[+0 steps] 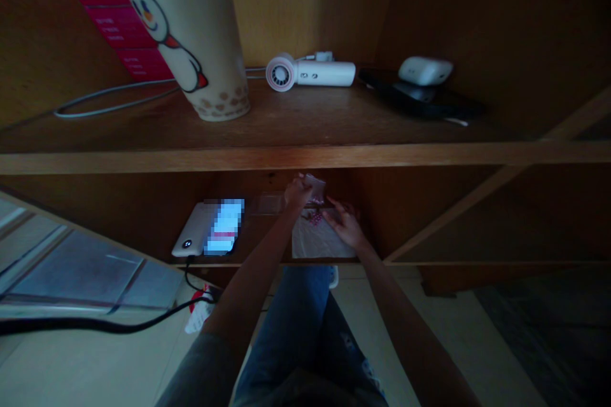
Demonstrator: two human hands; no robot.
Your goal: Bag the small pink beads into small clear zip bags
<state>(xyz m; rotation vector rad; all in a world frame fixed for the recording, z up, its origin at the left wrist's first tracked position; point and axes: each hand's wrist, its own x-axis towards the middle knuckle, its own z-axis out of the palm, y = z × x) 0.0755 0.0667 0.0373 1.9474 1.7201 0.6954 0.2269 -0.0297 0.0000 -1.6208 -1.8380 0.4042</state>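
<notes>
On the lower shelf, my left hand (pixel 296 192) is closed around the edge of a small clear plastic bag (pixel 316 188), which stands tilted above the wood. To its right, my right hand (pixel 347 225) rests over a white sheet (pixel 315 245), thumb and fingers apart. Small pink pieces (pixel 316 218), too small to name, lie on that sheet between both hands. Left of my left hand is a flat transparent packet or box (pixel 268 203); I cannot tell which.
A power bank (pixel 191 232) and a lit phone (pixel 224 227) lie on the lower shelf's left. The upper shelf (pixel 305 158) overhangs my hands, carrying a bubble tea cup (pixel 214 32), a handheld fan (pixel 315 73) and a white case (pixel 424 70). A black cable (pixel 119 327) runs at lower left.
</notes>
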